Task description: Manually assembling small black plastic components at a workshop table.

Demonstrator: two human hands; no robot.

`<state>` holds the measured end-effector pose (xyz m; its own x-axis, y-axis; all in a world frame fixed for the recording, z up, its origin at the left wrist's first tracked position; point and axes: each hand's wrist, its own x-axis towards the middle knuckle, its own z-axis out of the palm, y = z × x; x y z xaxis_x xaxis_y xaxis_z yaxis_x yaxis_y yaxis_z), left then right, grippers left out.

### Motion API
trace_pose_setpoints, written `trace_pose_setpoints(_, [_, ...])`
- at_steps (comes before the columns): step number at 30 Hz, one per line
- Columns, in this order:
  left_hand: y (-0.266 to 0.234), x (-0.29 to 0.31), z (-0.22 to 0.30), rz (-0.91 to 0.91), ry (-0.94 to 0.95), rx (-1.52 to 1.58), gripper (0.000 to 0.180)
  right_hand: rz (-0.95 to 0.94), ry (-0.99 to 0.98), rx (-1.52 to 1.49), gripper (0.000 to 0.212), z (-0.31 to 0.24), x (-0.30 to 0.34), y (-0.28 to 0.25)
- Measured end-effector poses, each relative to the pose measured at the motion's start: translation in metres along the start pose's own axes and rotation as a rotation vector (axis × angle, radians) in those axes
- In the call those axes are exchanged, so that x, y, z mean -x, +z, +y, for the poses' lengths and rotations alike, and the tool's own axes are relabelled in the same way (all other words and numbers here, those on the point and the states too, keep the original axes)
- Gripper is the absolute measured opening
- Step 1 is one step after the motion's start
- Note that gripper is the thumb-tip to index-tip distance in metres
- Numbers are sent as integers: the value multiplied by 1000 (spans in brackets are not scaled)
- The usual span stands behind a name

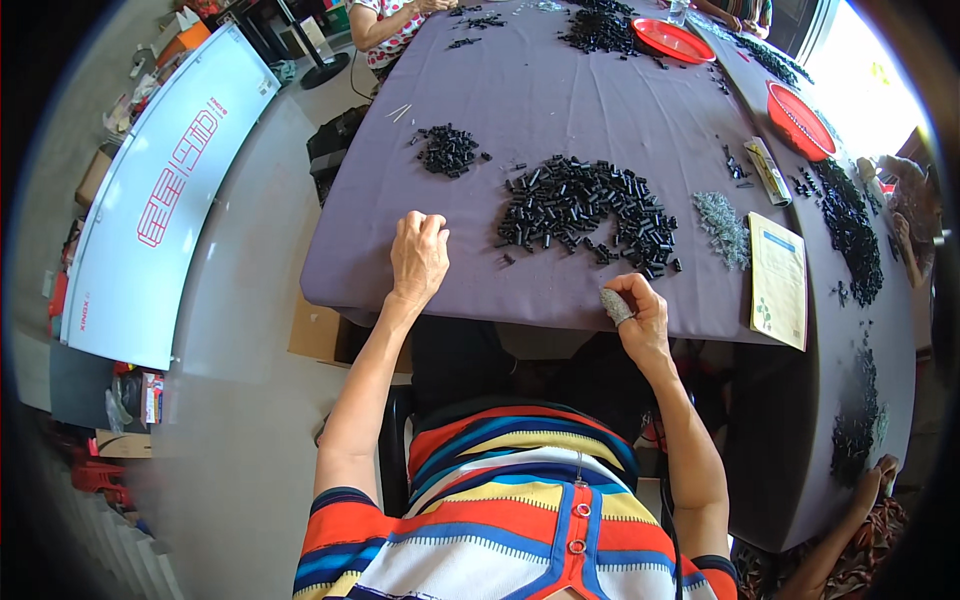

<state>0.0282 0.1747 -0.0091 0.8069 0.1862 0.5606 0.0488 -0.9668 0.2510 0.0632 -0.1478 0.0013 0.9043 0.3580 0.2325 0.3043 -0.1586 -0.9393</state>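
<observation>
My left hand [419, 257] is closed near the left front of the grey-covered table [380, 260], fingers curled over the cloth; whatever they hold is hidden. At the front edge, my right hand [643, 312] is closed too, thumb and fingers drawn together. A grey wrap [616, 306] covers one of its digits, and anything pinched there is too small to tell. Just beyond the right hand lies a large heap of small black cylindrical pieces [560, 205]. A smaller heap of similar black pieces [447, 150] sits beyond my left hand.
Small clear pieces [722, 230] lie to the right, beside a pale yellow packet [778, 280] and a narrow box [767, 171]. Red baskets [674, 43] stand farther off. Other people sit around the tables, one with an arm [395, 25] at the far left. A white panel [170, 190] stands left.
</observation>
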Motion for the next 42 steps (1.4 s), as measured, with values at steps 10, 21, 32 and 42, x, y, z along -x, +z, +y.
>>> trace_pose_setpoints(10, [-5, -4, 58, 111, 78, 218, 7, -17, -49, 55, 18, -8, -1, -3])
trace_pose_setpoints(21, [27, -5, 94, -23, 65, 205, 15, -25, -79, 71, 24, -5, 0, -2])
trace_pose_setpoints(32, [29, 5, 97, 2, -25, 323, 13, -33, -97, 97, 30, -2, 0, -2])
trace_pose_setpoints(42, [24, 6, 102, 24, 34, 400, 11, -37, -97, 108, 31, -4, 0, -2])
